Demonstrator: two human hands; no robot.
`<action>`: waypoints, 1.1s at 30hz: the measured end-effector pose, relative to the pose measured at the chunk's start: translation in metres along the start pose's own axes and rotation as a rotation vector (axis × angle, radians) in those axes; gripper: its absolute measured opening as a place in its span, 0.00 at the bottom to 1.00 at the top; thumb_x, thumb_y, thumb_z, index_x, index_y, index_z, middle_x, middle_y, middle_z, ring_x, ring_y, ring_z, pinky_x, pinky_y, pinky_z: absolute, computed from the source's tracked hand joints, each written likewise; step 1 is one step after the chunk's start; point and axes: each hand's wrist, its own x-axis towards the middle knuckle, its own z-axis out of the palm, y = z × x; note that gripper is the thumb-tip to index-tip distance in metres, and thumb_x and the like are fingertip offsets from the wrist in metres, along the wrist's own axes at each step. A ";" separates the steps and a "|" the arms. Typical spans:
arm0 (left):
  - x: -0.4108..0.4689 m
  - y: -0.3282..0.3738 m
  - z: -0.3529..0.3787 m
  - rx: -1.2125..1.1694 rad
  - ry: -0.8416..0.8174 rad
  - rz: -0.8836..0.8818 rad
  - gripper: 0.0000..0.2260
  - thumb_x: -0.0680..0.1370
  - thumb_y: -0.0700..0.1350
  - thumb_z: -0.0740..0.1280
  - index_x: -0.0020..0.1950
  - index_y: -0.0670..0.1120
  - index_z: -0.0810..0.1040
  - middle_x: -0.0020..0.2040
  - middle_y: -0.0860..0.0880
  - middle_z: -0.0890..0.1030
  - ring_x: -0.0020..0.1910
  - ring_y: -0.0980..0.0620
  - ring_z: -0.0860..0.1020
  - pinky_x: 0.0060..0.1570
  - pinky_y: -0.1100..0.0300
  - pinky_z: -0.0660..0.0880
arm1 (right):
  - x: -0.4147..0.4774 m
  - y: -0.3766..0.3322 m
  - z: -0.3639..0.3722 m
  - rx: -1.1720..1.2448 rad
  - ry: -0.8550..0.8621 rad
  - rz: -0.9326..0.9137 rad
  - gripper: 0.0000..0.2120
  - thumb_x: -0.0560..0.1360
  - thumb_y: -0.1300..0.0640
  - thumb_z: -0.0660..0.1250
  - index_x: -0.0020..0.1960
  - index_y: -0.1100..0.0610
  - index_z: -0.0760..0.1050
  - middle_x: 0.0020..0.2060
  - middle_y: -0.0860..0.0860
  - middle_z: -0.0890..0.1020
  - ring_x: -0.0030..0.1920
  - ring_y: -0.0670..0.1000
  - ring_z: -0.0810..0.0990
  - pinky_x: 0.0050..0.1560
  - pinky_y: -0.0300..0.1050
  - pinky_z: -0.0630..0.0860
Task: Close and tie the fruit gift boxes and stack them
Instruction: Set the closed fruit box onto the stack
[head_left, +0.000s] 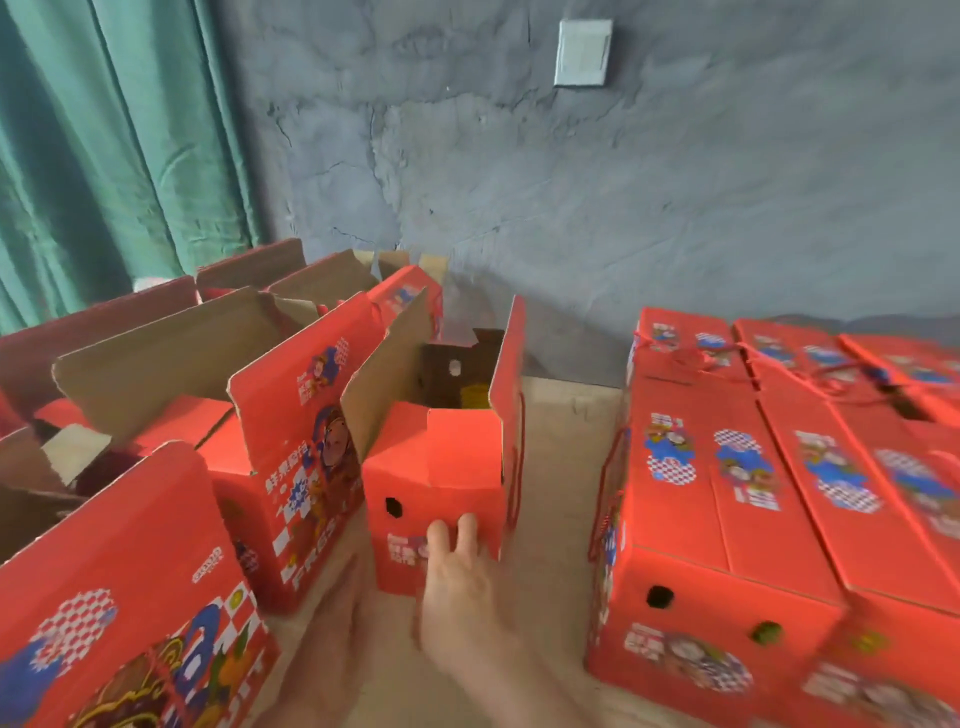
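An open red fruit gift box (441, 467) stands on the floor in the middle, its cardboard flaps up and a red cord hanging down its right side. My right hand (457, 582) reaches forward and touches the box's near end face with straight fingers, below a round hole. A blurred skin-coloured shape by the box's lower left corner looks like my left hand (332, 629); its fingers cannot be made out. To the right stand closed red gift boxes (717, 499) in rows, with red cords tied on top.
More open red boxes (291, 447) with raised flaps crowd the left side, one (119, 597) very near me. A grey wall and a green curtain (104, 145) close off the back. A strip of bare floor (561, 519) runs between the open box and the closed rows.
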 end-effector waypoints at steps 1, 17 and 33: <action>0.001 0.009 -0.010 -0.098 0.060 -0.063 0.13 0.81 0.48 0.59 0.57 0.60 0.81 0.58 0.63 0.79 0.56 0.68 0.75 0.56 0.76 0.66 | -0.014 0.000 -0.003 0.006 -0.013 0.003 0.27 0.69 0.62 0.66 0.64 0.54 0.59 0.63 0.55 0.59 0.58 0.59 0.70 0.55 0.53 0.69; -0.131 0.137 -0.127 -0.513 -0.067 -0.384 0.15 0.82 0.46 0.58 0.39 0.46 0.78 0.42 0.42 0.83 0.39 0.46 0.80 0.48 0.48 0.78 | -0.274 0.001 -0.062 -0.122 0.160 0.004 0.20 0.50 0.45 0.78 0.30 0.50 0.70 0.29 0.42 0.72 0.25 0.40 0.72 0.22 0.31 0.63; -0.242 0.213 -0.129 -0.935 -0.321 -0.406 0.11 0.80 0.42 0.62 0.41 0.39 0.78 0.31 0.46 0.82 0.28 0.54 0.80 0.32 0.61 0.78 | -0.493 0.143 -0.156 -0.181 0.035 0.494 0.20 0.76 0.50 0.52 0.60 0.55 0.76 0.59 0.54 0.80 0.57 0.57 0.78 0.44 0.41 0.67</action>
